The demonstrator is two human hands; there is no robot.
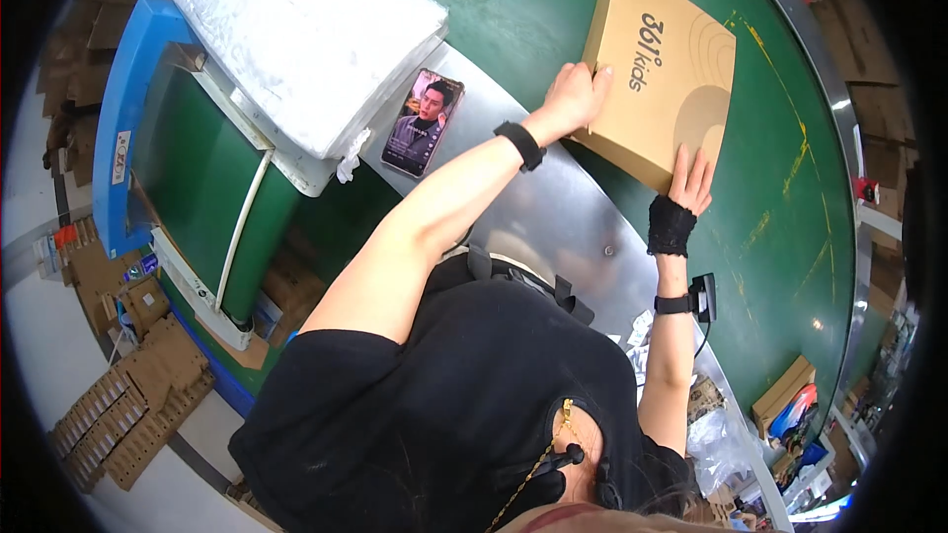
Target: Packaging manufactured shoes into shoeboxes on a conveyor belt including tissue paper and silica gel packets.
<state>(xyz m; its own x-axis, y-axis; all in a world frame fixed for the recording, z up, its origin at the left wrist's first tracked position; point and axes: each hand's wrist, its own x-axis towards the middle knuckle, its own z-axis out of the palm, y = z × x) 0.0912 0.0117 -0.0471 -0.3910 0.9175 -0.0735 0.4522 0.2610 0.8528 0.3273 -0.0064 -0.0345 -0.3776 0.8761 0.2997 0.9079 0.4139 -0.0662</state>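
Note:
A tan cardboard box [664,74] with dark printing on its lid lies on the green conveyor surface [790,197], overlapping the edge of the metal table [553,217]. My left hand [573,99], a black band on its wrist, grips the box's near left corner. My right hand [689,183], in a black lace wrist cover, rests flat with spread fingers on the box's near right edge. A small black device is strapped to my right wrist [691,301].
A phone [423,123] with a lit screen lies on the metal table by a white padded slab [306,35]. A blue and green conveyor frame [188,158] stands at left. Flattened cartons [128,405] lie on the floor. Bags and a small box [780,395] sit lower right.

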